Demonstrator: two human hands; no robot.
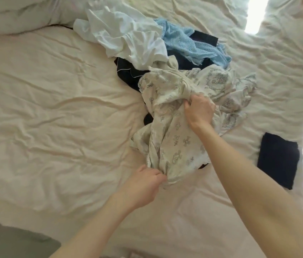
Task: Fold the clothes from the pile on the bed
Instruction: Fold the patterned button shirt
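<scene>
A cream, wrinkled bed [44,108] fills our view, the pile of clothes [165,58] toward twelve o'clock. Our right hand [200,110] bunches a cream printed garment [174,138] at centre, fingers clenched in its cloth; our left hand [145,185] pinches its lower edge at six o'clock. A folded dark garment [277,161] lies at three o'clock.
</scene>
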